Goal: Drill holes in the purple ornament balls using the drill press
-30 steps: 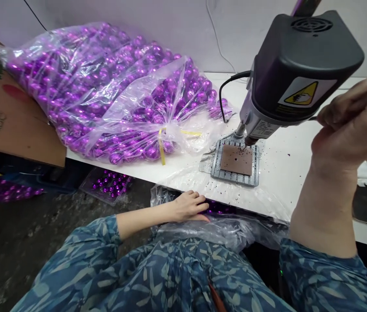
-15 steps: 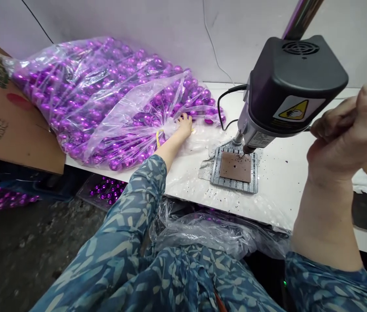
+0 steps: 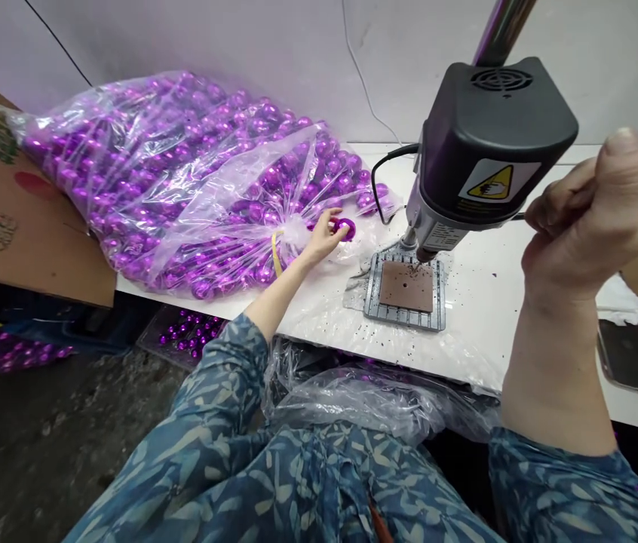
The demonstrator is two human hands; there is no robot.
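Note:
My left hand holds a shiny purple ball between thumb and fingers, just above the white table. Beside it lies a big clear plastic bag full of similar balls, its gathered neck close to my wrist. To the right stands a bench drill press with a black housing and a yellow warning label. On its grooved metal base sits a brown square plate with a small dark hole. My right hand is closed on the drill press lever at the machine's right side; most of the lever is hidden.
Dark shavings lie scattered around the drill base. A phone rests at the table's right, by white crumpled material. A cardboard box stands at left. Loose clear plastic hangs below the front edge. More purple balls sit lower down.
My left hand has drawn back from the bag's mouth and now shows a purple ball in its fingers. My right hand stays closed by the drill. The view has shifted slightly.

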